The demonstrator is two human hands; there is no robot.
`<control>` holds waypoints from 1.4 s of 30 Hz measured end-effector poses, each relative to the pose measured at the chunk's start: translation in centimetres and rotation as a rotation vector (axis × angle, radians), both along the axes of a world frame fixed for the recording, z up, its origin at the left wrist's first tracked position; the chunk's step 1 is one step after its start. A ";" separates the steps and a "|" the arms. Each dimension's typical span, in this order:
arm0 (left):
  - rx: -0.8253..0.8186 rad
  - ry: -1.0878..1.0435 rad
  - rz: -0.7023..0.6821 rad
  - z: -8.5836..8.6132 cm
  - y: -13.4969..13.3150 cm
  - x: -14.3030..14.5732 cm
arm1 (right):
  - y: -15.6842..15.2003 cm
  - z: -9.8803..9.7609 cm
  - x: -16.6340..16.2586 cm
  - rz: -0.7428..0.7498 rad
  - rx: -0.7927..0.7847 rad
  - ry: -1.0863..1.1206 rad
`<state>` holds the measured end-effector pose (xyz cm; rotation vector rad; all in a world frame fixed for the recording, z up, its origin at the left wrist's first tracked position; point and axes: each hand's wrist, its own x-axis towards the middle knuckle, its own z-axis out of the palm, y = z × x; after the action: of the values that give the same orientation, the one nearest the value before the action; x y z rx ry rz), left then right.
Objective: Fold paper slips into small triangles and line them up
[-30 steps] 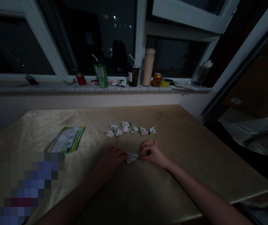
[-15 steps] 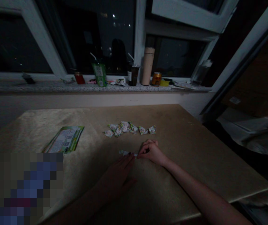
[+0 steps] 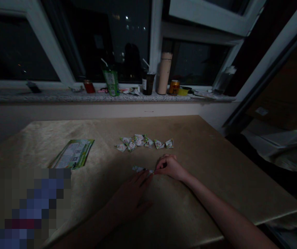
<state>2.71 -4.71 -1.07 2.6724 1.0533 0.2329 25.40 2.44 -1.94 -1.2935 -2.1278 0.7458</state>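
Note:
A small folded strip of printed paper [image 3: 139, 169] lies flat on the tan table [image 3: 216, 166] in front of me. My left hand [image 3: 131, 195] lies flat, its fingertips pressing the strip's near edge. My right hand [image 3: 169, 166] is curled, pinching the strip's right end between thumb and fingers. Behind them sits a row of several small folded paper pieces [image 3: 144, 142]. The room is dim.
A stack of green printed leaflets [image 3: 73, 157] lies at the left of the table. On the windowsill stand a green drink carton [image 3: 111, 81], a dark cup [image 3: 148, 83], a tall beige flask [image 3: 164, 73] and two cans [image 3: 174, 87]. The table's right edge drops to crumpled plastic sheeting [image 3: 283, 148].
The paper, a lifted triangular fold between both hands a second ago, now lies pressed flat as a strip. My left hand has opened and slid back toward me, flattening on it.

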 end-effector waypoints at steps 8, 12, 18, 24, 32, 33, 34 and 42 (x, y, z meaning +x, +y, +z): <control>0.013 0.000 -0.030 0.2 0.0 -0.2 | 0.0 0.2 0.0 -0.005 -0.004 -0.003; 0.004 0.046 -0.031 0.5 0.1 -0.1 | -0.1 0.1 0.0 -0.009 0.003 -0.002; 0.049 0.009 -0.034 0.3 0.1 0.1 | -0.2 0.0 -0.1 -0.024 0.016 -0.011; 0.090 0.004 -0.049 0.1 0.1 0.2 | -0.2 0.2 -0.4 -0.049 0.008 -0.038; 0.039 0.027 -0.025 0.1 0.3 0.2 | -0.3 0.2 -0.6 -0.072 -0.011 -0.054; 0.033 0.028 -0.021 0.2 0.3 0.2 | -0.3 0.2 -0.6 -0.068 -0.013 -0.058; 0.028 0.027 -0.022 0.3 0.3 0.3 | -0.2 0.2 -0.6 -0.065 -0.019 -0.067; 0.062 0.000 -0.023 0.1 0.3 0.4 | 0.8 0.9 -0.4 0.007 -0.136 -0.145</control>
<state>3.09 -4.41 -1.01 2.7377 1.0309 0.2646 25.05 3.24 -1.08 -1.4515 -2.2286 0.8346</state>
